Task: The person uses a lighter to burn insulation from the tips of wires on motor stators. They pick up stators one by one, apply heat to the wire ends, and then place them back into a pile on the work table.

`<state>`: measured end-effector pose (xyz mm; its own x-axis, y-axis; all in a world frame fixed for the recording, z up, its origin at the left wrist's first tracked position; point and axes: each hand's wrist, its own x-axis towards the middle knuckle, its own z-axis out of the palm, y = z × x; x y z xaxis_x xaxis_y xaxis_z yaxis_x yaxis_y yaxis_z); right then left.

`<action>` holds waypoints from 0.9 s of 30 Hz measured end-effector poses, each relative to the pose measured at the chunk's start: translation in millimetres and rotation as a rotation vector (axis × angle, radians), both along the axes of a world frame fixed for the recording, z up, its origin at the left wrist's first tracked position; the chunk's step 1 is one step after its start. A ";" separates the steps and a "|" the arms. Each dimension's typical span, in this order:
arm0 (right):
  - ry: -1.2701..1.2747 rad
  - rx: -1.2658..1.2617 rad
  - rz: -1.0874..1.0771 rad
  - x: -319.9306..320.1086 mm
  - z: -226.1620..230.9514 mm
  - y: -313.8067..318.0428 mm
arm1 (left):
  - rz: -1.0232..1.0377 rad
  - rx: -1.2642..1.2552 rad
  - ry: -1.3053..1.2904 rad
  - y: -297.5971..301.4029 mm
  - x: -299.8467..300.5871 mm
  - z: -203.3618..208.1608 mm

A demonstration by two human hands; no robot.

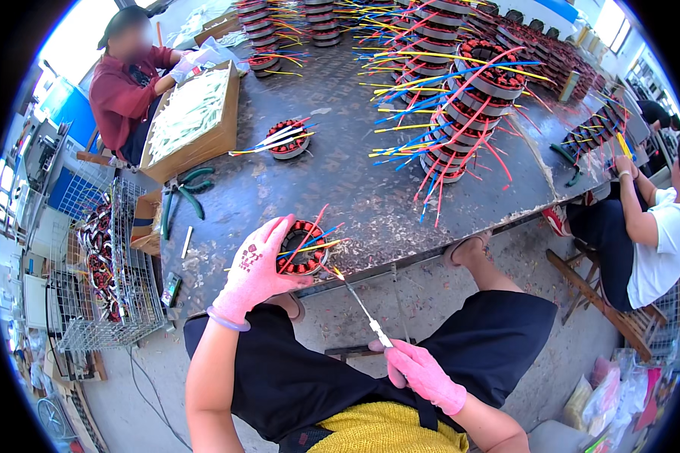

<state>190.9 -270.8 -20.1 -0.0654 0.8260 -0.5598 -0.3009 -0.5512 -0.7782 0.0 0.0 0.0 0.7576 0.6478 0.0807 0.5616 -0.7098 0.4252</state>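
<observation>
My left hand (pixel 253 264), in a pink glove, is closed round the left side of a motor stator (pixel 304 260) at the table's near edge. The ring has red-and-black windings, and red, blue and yellow wires rise from it. In my pink-gloved right hand (pixel 425 375), fingers closed, is a slim tool (pixel 363 308) with a white handle and a thin grey shaft. Its bright orange-yellow tip is beside a red wire end at the stator's near right; whether they touch I cannot tell. Another stator (pixel 287 140) with white-sleeved wires lies farther back.
Tall stacks of wired stators (pixel 472 113) stand on the dark table (pixel 347 192). Green-handled pliers (pixel 185 192) lie left, beside a cardboard box (pixel 196 124) of pale strips. A wire basket (pixel 113 279) stands left. One person (pixel 132 83) works far left, another (pixel 642 219) sits right.
</observation>
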 end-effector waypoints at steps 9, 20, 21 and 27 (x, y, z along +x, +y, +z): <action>-0.032 -0.011 0.007 -0.8 0.8 1.4 | -0.002 0.005 -0.006 0.5 0.0 -1.9; -0.031 0.005 0.014 0.1 1.7 0.5 | -0.010 -0.012 -0.015 1.4 -1.2 -2.3; -0.027 0.002 0.009 -0.1 1.3 0.3 | -0.010 -0.003 -0.012 1.5 -1.4 -2.8; -0.011 -0.011 -0.005 -1.0 1.5 0.2 | -0.003 0.012 -0.002 0.8 -2.4 -3.1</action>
<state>189.9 -270.6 -18.6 -0.0552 0.8198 -0.5699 -0.2948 -0.5587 -0.7752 -2.4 0.8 -3.1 0.7595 0.6443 0.0899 0.5585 -0.7166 0.4178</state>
